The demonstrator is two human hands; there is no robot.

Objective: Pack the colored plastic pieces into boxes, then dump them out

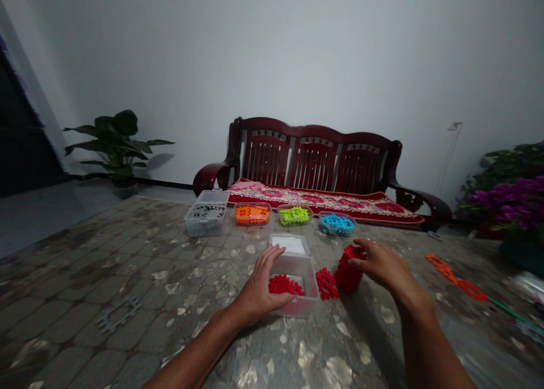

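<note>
My left hand grips the left side of a clear plastic box, its thumb along the front and its fingers toward the back. Red interlocking plastic pieces lie inside, and the box's lid stands open at the back. My right hand has its thumb and fingers around the upper part of an upright stack of red pieces to the right of the box. Between stack and box lies a small loose heap of red pieces.
Behind stand boxes of grey, orange, lime green and blue pieces. A grey linked piece lies left; a joined orange chain with a green rod lies right. A wooden bench stands beyond the table.
</note>
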